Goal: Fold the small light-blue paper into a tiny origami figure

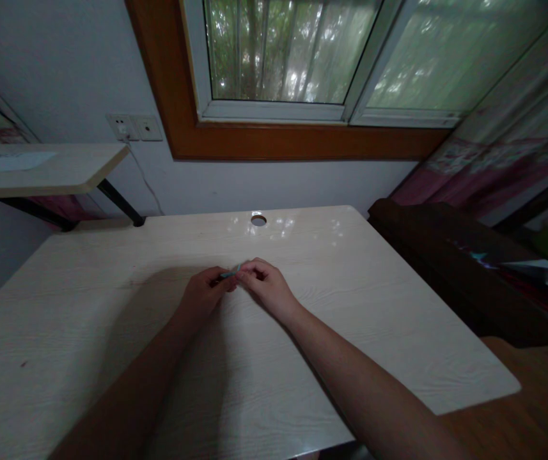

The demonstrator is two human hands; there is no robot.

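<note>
Both my hands meet over the middle of a pale wooden desk. My left hand and my right hand are closed in pinches, fingertips together, on a small thin blue-green thing held between them just above the desktop. What this thing is cannot be made out; most of it is hidden by my fingers.
A round cable hole sits near the desk's far edge. A raised shelf stands at the back left under wall sockets. A dark wooden bed frame and curtain lie to the right; a window is ahead.
</note>
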